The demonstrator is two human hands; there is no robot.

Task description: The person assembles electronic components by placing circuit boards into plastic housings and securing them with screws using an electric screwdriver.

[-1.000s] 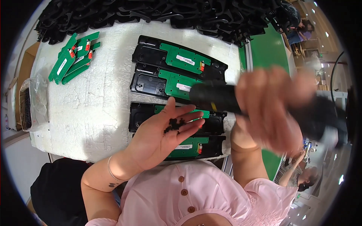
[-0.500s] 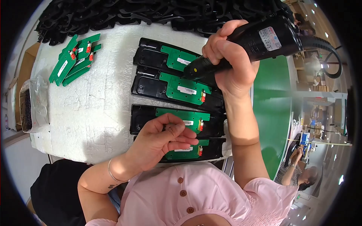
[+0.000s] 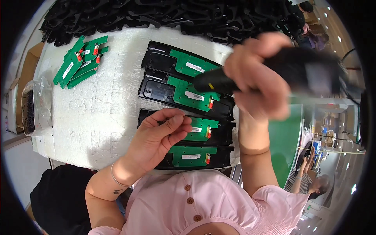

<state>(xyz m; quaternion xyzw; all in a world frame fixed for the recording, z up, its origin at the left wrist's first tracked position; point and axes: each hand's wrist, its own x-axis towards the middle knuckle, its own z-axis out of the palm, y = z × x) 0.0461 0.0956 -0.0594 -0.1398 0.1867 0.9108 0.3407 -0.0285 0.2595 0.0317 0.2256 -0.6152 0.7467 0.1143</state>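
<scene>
My right hand [image 3: 256, 76] is wrapped round a black electric screwdriver [image 3: 214, 81], blurred by motion, its nose pointing left over a green circuit board [image 3: 178, 93]. That board sits in a black plastic housing [image 3: 154, 92], second from the far end of a row of several such housings fitted with boards. Whether the bit touches a screw is hidden. My left hand [image 3: 160, 135] hovers over the third housing [image 3: 223, 133], thumb and fingertips pinched together. Whatever they hold is too small to name. Below it lies the nearest housing [image 3: 225, 156] with its board.
White foam [image 3: 98, 125] covers the work surface. Loose circuit boards [image 3: 68, 68] are stacked at far left, above a plastic-lined box [image 3: 41, 103] of small dark pieces. Black plastic parts [image 3: 156, 15] pile along the back. Rightward lie a green surface [image 3: 282, 149] and another person [image 3: 309, 178].
My right hand and the screwdriver have shifted right and slightly nearer. My left hand has drawn a little to the left and away from me, still pinched, uncovering more of the nearest board.
</scene>
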